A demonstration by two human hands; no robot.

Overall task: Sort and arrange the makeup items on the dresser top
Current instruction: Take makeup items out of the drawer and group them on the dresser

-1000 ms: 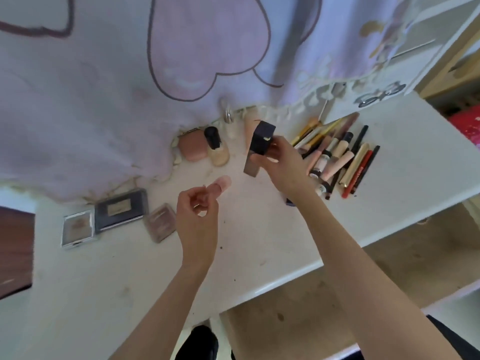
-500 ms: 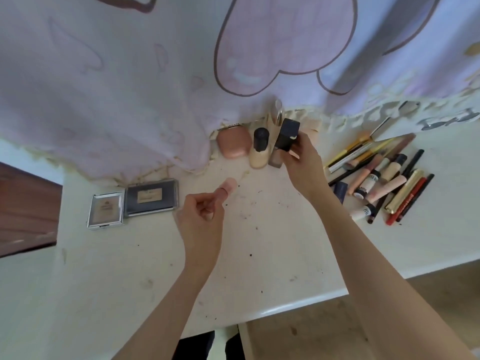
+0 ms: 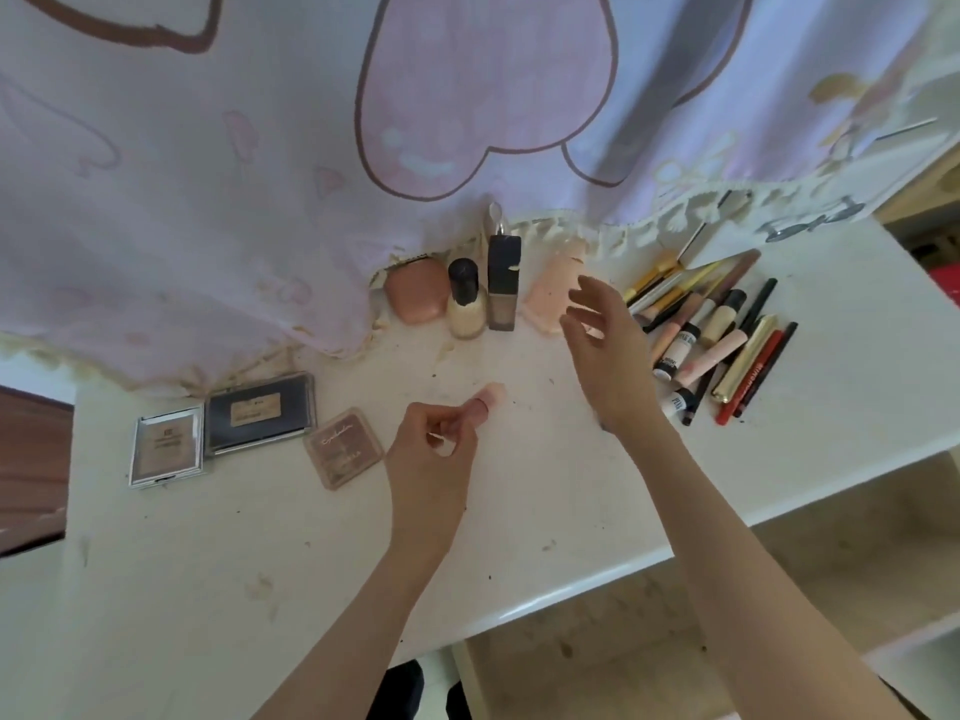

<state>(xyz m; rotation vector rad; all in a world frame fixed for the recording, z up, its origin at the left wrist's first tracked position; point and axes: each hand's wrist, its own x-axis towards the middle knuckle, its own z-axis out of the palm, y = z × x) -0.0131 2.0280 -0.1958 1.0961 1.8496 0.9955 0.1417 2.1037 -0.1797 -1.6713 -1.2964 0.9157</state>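
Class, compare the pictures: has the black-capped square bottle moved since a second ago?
Yes. The square bottle has left the right hand and now stands upright by the round bottle, near the curtain.

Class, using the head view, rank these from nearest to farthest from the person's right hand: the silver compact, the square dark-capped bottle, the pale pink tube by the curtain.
From the right hand:
1. Pale pink tube, just beside its fingers.
2. Square dark-capped bottle, further left, standing upright.
3. Silver compact, far left.
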